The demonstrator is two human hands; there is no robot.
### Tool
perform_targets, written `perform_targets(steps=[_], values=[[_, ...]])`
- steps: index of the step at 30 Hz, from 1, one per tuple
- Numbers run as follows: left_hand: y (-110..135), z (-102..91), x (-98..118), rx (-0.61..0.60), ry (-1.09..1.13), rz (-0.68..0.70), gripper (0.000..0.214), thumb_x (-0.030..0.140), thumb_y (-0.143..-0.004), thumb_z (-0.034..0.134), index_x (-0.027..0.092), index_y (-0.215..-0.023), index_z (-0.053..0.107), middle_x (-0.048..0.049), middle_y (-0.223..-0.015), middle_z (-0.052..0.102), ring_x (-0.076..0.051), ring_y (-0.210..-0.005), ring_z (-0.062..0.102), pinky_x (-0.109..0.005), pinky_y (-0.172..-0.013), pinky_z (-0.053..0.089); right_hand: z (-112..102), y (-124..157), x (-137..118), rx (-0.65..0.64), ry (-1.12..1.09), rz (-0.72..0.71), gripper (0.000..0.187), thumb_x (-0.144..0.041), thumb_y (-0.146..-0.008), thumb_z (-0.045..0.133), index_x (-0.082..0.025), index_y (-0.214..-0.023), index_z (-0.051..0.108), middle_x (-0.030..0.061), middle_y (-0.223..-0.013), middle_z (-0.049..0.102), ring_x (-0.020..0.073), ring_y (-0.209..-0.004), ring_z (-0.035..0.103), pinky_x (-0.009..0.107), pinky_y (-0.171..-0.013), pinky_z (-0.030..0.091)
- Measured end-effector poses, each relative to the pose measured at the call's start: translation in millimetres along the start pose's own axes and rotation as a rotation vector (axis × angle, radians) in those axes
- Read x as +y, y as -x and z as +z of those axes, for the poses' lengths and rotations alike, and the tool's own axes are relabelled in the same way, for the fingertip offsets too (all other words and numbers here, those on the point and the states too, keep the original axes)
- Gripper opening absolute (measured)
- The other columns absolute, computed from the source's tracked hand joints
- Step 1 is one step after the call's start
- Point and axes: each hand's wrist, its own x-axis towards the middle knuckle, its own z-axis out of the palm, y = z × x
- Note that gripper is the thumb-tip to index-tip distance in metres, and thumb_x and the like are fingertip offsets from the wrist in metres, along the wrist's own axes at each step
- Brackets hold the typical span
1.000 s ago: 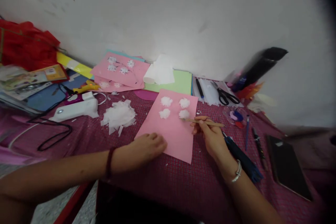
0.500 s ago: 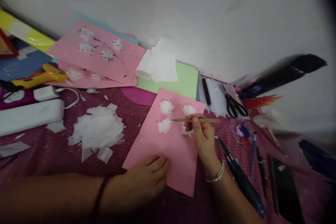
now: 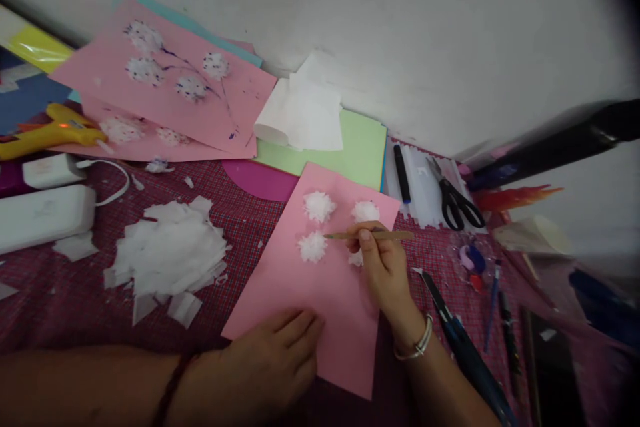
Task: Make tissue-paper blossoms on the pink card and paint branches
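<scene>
A pink paper sheet (image 3: 320, 293) lies on the maroon checked cloth (image 3: 75, 293) with several white fluffy tissue tufts (image 3: 319, 205) stuck near its top. My left hand (image 3: 273, 363) rests flat on the sheet's lower left corner, fingers stretched out. My right hand (image 3: 383, 270) pinches a thin wooden paintbrush (image 3: 370, 235), held level, its tip pointing left beside the lower left tuft (image 3: 313, 246). The hand covers part of the lower right tuft.
A heap of white tissue scraps (image 3: 167, 253) lies left of the sheet. Finished pink sheets (image 3: 165, 90), a yellow glue gun (image 3: 47, 135), a white case (image 3: 43, 215), folded white paper (image 3: 300, 117), green paper (image 3: 357, 153), scissors (image 3: 455, 197), pens (image 3: 465, 347) and a black tube (image 3: 555, 143) surround it.
The view has closed in and dropped toward the sheet. My right hand has carried the brush leftward, from the lower right tuft toward the lower left one. My left hand has stayed on the corner.
</scene>
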Motion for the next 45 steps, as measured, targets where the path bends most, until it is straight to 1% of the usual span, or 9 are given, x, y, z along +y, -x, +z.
perform_targets(steps=[7,12,18,20,25,30,36,43,45], values=[[0,0.4,0,-0.013,0.027,-0.014,0.025,0.025,-0.089,0.052,0.011,-0.106,0.063,-0.0136,-0.122,0.061,-0.024,-0.112,0.055,-0.037,-0.100,0.036,1,-1,0,-0.043,0.025,0.032,0.034,-0.029,-0.094,0.041,-0.019,-0.066,0.057,0.0008,-0.071,0.058,0.0118,-0.061,0.055,0.027,-0.056,0.040],[0,0.5,0,-0.008,0.044,-0.015,0.025,0.025,-0.088,0.052,0.010,-0.106,0.063,-0.0152,-0.121,0.061,-0.024,-0.111,0.056,-0.038,-0.100,0.036,1,0,-1,-0.051,0.026,0.025,0.033,-0.029,-0.094,0.041,-0.019,-0.069,0.059,-0.0002,-0.068,0.057,0.0115,-0.059,0.054,0.026,-0.055,0.038],[1,7.7,0,0.003,0.028,0.006,0.025,0.025,-0.090,0.049,0.011,-0.106,0.063,-0.0142,-0.122,0.061,-0.025,-0.112,0.055,-0.039,-0.100,0.037,2,5,-1,-0.038,0.064,0.000,0.030,-0.028,-0.095,0.040,-0.019,-0.075,0.062,0.0004,-0.070,0.058,0.0130,-0.064,0.055,0.028,-0.060,0.040],[2,9.0,0,0.011,0.015,0.002,0.026,0.024,-0.090,0.049,0.011,-0.107,0.063,-0.0140,-0.122,0.061,-0.025,-0.112,0.055,-0.038,-0.099,0.037,2,7,-2,-0.005,0.055,-0.002,0.030,-0.028,-0.094,0.041,-0.019,-0.076,0.062,0.0007,-0.072,0.059,0.0132,-0.066,0.056,0.028,-0.062,0.041],[0,4.6,-1,0.004,-0.003,0.004,0.025,0.024,-0.089,0.052,0.011,-0.107,0.063,-0.0136,-0.123,0.061,-0.023,-0.110,0.056,-0.036,-0.098,0.038,0,10,-9,0.166,-0.076,-0.018,0.026,-0.026,-0.095,0.041,-0.019,-0.081,0.062,-0.0007,-0.071,0.057,0.0123,-0.065,0.056,0.028,-0.065,0.043],[0,3.1,-1,0.034,0.004,-0.006,0.022,0.023,-0.088,0.053,0.011,-0.103,0.064,-0.0144,-0.121,0.061,-0.023,-0.108,0.057,-0.036,-0.097,0.039,2,12,-12,0.071,-0.051,-0.044,0.023,-0.026,-0.094,0.041,-0.020,-0.084,0.061,-0.0006,-0.072,0.058,0.0130,-0.065,0.056,0.028,-0.061,0.042],[1,8.1,-1,0.023,0.009,0.002,0.024,0.023,-0.089,0.050,0.011,-0.104,0.064,-0.0140,-0.123,0.061,-0.024,-0.109,0.056,-0.036,-0.098,0.039,1,12,-10,-0.052,0.086,-0.018,0.030,-0.026,-0.094,0.041,-0.020,-0.071,0.059,0.0002,-0.070,0.058,0.0135,-0.066,0.055,0.029,-0.062,0.040],[1,3.8,-3,-0.001,0.026,-0.001,0.024,0.024,-0.089,0.051,0.011,-0.105,0.064,-0.0130,-0.123,0.061,-0.023,-0.110,0.056,-0.036,-0.098,0.039,-5,12,-20,0.088,-0.037,-0.025,0.027,-0.026,-0.095,0.040,-0.020,-0.080,0.062,-0.0010,-0.071,0.056,0.0123,-0.063,0.055,0.028,-0.060,0.042],[1,2.6,-3,0.004,0.032,0.001,0.024,0.023,-0.088,0.051,0.011,-0.105,0.064,-0.0127,-0.122,0.061,-0.023,-0.110,0.056,-0.036,-0.098,0.039,-4,12,-21,0.089,-0.020,-0.039,0.026,-0.025,-0.095,0.040,-0.020,-0.080,0.062,-0.0009,-0.071,0.056,0.0124,-0.064,0.055,0.028,-0.061,0.042]])
